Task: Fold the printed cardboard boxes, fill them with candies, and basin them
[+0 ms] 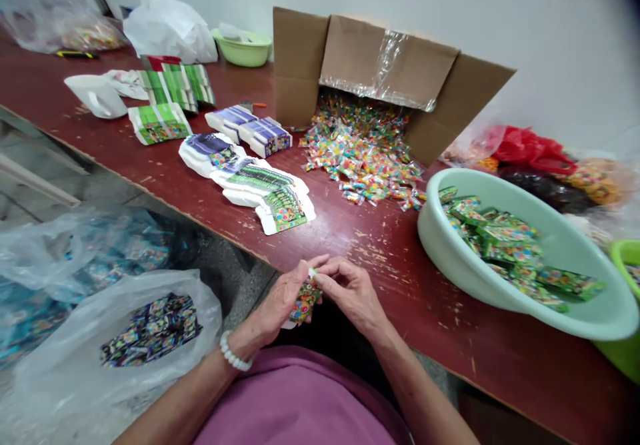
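Observation:
Between my hands, just off the table's near edge, is a small printed carton (pixel 303 304) with green and colourful pictures. My left hand (pixel 280 302) is closed round its side, a white beaded bracelet at the wrist. At the carton's white top flap, the thumb and fingers of my right hand (pixel 353 292) are pinched together. Ahead on the table lies a fanned row of flat printed cartons (pixel 285 210), green in front and purple behind. Beyond it, small wrapped candies (pixel 360 155) spill from a cardboard box (pixel 385 65) on its side.
A pale green basin (pixel 450 258) on the right holds several filled green cartons (pixel 505 232). Banded carton stacks (pixel 160 123), a white jug (pixel 97 95) and a lime bowl (pixel 243 48) stand at the back left. On the floor, a plastic bag (pixel 60 378) holds dark packets.

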`<state>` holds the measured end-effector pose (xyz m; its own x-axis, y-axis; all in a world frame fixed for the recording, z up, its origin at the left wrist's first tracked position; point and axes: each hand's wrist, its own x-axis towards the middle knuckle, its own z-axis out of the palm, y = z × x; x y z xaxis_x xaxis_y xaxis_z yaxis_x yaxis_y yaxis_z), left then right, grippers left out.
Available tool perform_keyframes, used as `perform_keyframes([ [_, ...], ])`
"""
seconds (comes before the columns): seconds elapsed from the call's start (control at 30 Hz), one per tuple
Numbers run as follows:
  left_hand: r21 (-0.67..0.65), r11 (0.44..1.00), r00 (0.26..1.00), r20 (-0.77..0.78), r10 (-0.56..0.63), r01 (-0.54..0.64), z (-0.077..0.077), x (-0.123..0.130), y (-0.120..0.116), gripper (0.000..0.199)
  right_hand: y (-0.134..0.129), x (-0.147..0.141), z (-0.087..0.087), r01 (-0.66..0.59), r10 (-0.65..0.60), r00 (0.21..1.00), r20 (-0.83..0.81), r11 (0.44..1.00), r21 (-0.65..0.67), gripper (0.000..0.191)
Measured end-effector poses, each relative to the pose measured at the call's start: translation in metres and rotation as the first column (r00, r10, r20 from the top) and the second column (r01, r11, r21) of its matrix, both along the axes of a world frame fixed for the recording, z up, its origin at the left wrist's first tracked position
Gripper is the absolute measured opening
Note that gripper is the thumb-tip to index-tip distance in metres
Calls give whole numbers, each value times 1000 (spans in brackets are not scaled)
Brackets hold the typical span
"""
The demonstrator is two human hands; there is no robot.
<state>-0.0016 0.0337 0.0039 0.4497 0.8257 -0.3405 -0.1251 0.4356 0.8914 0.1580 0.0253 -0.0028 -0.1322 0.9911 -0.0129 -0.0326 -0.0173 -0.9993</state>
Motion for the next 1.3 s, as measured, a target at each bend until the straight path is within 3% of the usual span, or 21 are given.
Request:
perform_keyframes([
  [0.1,37,999,999,-39,-19,20,-3,-3,-1,73,4,3,3,-19,17,998,64,999,35,14],
  [0.17,38,998,997,-69,-40,42,-4,-4,-1,75,7,7,7,-38,16,986,167,991,130,9],
  [0.27,-4,999,996,-76,-36,36,-6,-3,0,79,9,12,16,-153,86,956,282,962,226,8],
  [0.37,-59,998,999,-36,18,-21,-7,-1,4,80,7,10,15,-242,193,949,249,953,182,15],
  [0.5,-131,986,994,37,107,-102,-9,-1,6,74,10,4,3,-214,182,962,201,965,152,21],
  [0.57,-176,973,982,88,165,-147,-11,-1,4,69,23,8,2,-239,226,962,152,969,71,24],
  [0.67,-237,958,968,150,200,-161,-10,-3,1,68,52,21,9,-86,87,986,142,996,-9,25],
  [0.77,-271,956,968,186,170,-116,-8,-4,0,72,72,30,19,49,-64,974,218,996,73,24],
  [0.93,-209,960,969,123,217,-188,-11,-4,0,78,49,11,21,-216,205,949,240,976,22,22],
  [1.07,-91,978,976,89,198,-190,-12,-5,-3,73,29,1,16,-239,188,930,317,963,128,19],
  [1.17,-39,993,988,107,111,-107,-8,-6,-5,76,27,6,15,-228,210,954,216,972,60,25],
  [1.3,-67,998,997,78,26,-21,-4,-4,-6,80,25,11,15,-307,284,949,-134,931,-199,33],
])
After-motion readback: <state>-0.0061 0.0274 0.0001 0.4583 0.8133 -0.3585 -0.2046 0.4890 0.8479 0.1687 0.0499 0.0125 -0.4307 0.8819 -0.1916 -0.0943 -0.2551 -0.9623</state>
